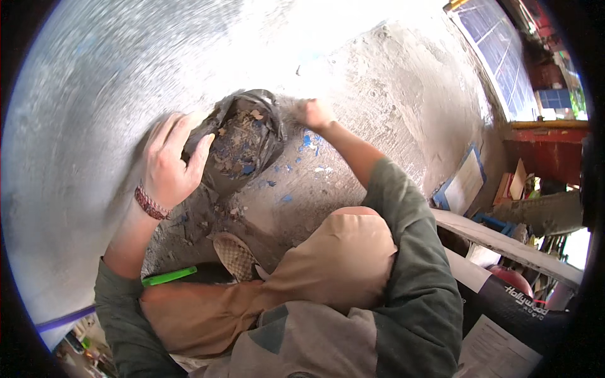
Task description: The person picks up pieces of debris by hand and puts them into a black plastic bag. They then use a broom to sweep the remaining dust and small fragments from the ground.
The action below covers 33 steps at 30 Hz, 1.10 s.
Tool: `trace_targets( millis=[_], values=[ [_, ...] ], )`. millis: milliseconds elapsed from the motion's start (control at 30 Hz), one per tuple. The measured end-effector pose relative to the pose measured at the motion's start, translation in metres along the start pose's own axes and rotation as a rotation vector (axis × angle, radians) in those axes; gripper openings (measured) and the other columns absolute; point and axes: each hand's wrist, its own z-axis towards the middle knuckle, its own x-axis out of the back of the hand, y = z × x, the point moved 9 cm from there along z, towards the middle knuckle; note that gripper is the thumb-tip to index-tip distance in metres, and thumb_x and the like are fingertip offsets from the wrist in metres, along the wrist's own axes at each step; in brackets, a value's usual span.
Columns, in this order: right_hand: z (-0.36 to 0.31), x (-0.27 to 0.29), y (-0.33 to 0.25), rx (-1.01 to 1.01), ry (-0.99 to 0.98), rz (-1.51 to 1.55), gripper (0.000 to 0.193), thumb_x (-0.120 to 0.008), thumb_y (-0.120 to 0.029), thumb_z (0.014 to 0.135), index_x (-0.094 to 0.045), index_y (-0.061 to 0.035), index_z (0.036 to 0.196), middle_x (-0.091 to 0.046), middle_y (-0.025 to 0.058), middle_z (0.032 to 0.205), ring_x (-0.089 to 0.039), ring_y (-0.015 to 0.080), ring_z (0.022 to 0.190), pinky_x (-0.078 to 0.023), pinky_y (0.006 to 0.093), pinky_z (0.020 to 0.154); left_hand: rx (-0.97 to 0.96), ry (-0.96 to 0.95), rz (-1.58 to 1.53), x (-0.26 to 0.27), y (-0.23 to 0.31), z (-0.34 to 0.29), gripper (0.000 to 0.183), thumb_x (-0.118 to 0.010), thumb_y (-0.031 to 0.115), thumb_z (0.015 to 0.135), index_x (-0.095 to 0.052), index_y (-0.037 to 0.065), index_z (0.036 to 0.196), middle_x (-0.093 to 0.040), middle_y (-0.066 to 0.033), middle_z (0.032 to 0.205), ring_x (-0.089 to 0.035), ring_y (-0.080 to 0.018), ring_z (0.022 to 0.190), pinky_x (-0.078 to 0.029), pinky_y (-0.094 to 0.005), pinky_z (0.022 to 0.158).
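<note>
A dark plastic bag (276, 146) lies open on the dusty grey floor in front of me, its mouth showing a heap of brown dirt and paint flakes (236, 142). At its left side is my left hand (171, 151), fingers long and thumb apart, with the bag's edge between them. Just off the bag's right rim, my right hand (315, 115) is curled. Motion smears its fingers, so any grip on the rim cannot be made out. Loose blue flakes (309, 142) are scattered on the floor below that hand.
My bent knee (353, 242) and a checked shoe (234, 257) are close below the bag. A bright green strip-shaped object (170, 276) lies by my left leg. On the right are a blue-edged panel (463, 179), a pale plank (504, 239) and a black box (504, 302).
</note>
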Motion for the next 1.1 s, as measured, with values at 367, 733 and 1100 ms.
trace_targets(
  millis=[367,733,1100],
  values=[
    [-0.033,0.184,-0.078,-0.335,0.088,0.473,0.030,-0.047,-0.020,0.085,-0.054,0.0000,0.063,-0.051,0.0108,0.052,-0.045,0.0145,0.043,-0.041,0.0355,0.042,0.442,-0.413,0.301,-0.031,-0.045,-0.018,0.038,-0.066,0.037,0.080,-0.054,0.001,0.083,-0.060,-0.0185,0.064,-0.064,-0.0323,0.064,-0.050,-0.0397,0.059],
    [0.012,0.082,-0.216,-0.158,-0.200,0.243,0.036,-0.048,-0.030,0.087,-0.063,0.0014,0.082,-0.064,0.0237,0.087,-0.063,0.0388,0.080,-0.050,0.0441,0.077,0.433,-0.463,0.647,-0.016,-0.059,-0.028,0.030,-0.061,0.013,0.077,-0.055,-0.004,0.100,-0.066,-0.0158,0.072,-0.068,-0.0259,0.072,-0.055,-0.0343,0.063],
    [-0.024,0.166,-0.221,0.101,-0.010,0.191,0.022,-0.060,-0.018,0.082,-0.069,-0.0056,0.098,-0.068,0.0159,0.087,-0.067,0.0294,0.076,-0.053,0.0366,0.074,0.419,-0.564,0.501,-0.020,-0.052,-0.028,0.022,-0.051,0.010,0.088,-0.052,-0.002,0.106,-0.065,-0.0179,0.092,-0.067,-0.0265,0.083,-0.057,-0.0351,0.070]
  ],
)
